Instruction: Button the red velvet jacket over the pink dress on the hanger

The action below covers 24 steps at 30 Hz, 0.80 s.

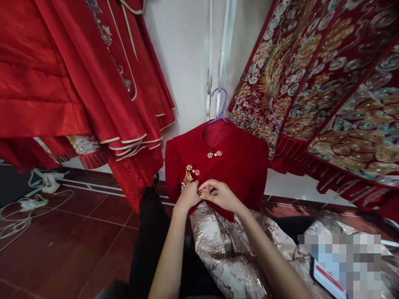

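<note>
A red jacket (224,178) hangs in front of me on a purple hanger (222,109). At its neck a pearl-and-gold flower clasp (215,154) joins the two sides. Lower on the chest, a gold tasselled ornament (188,177) hangs by another flower clasp. My left hand (189,196) is closed on the jacket's front edge, just under that ornament, its fingertips partly hidden. My right hand (222,194) pinches a lower flower clasp (204,192) between thumb and fingers. Both hands nearly touch there.
Shiny pinkish-silver patterned fabric (218,236) lies below the jacket and across my lap. Red garments (71,83) hang at left, embroidered ones (324,83) at right. A phone (327,278) lies at lower right, partly blurred out. White cables (28,207) trail on the tiled floor.
</note>
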Each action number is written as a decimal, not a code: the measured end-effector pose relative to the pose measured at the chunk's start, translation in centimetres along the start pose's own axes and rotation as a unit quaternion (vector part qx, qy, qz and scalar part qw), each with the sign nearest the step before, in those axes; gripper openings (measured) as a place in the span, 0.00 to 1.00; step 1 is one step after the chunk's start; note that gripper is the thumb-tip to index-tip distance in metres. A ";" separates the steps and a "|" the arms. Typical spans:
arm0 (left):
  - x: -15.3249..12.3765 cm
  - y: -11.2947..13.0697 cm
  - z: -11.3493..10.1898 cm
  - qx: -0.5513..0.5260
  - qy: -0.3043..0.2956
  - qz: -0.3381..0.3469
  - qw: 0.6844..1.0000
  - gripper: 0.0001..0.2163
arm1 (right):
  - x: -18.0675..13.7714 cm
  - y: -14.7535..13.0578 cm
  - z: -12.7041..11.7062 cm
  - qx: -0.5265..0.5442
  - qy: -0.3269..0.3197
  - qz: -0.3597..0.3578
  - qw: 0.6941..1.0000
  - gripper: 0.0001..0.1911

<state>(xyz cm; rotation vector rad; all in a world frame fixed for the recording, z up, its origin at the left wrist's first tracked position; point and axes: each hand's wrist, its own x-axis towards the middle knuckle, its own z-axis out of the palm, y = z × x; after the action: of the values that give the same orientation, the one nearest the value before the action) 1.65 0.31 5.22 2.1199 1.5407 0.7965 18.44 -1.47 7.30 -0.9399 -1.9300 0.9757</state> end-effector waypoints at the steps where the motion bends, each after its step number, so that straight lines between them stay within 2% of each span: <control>1: -0.1 -0.3 -0.2 -0.019 -0.022 -0.003 1.000 0.06 | 0.2 0.7 0.5 -0.027 0.011 0.001 1.000 0.10; 5: -0.4 -1.6 -1.1 -0.135 -0.103 -0.025 0.985 0.09 | 0.5 3.0 1.4 -0.110 0.038 0.009 0.993 0.11; 11: -0.3 -2.3 -1.0 -0.186 -0.083 -0.028 0.979 0.06 | 0.3 2.6 0.6 -0.099 0.010 -0.001 0.995 0.11; 16: 0.0 -2.7 -0.8 -0.194 -0.086 -0.031 0.977 0.07 | 0.5 2.8 0.7 -0.097 0.015 0.031 0.995 0.10; 24: 0.1 -3.4 -0.9 -0.257 -0.090 -0.035 0.962 0.07 | 0.4 2.8 0.9 -0.077 0.014 0.025 0.997 0.10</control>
<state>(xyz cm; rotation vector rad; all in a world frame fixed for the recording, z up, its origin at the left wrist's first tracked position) -1.36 1.48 3.89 1.6939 1.1521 0.8437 18.18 -0.16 4.63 -1.0895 -1.9876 0.8460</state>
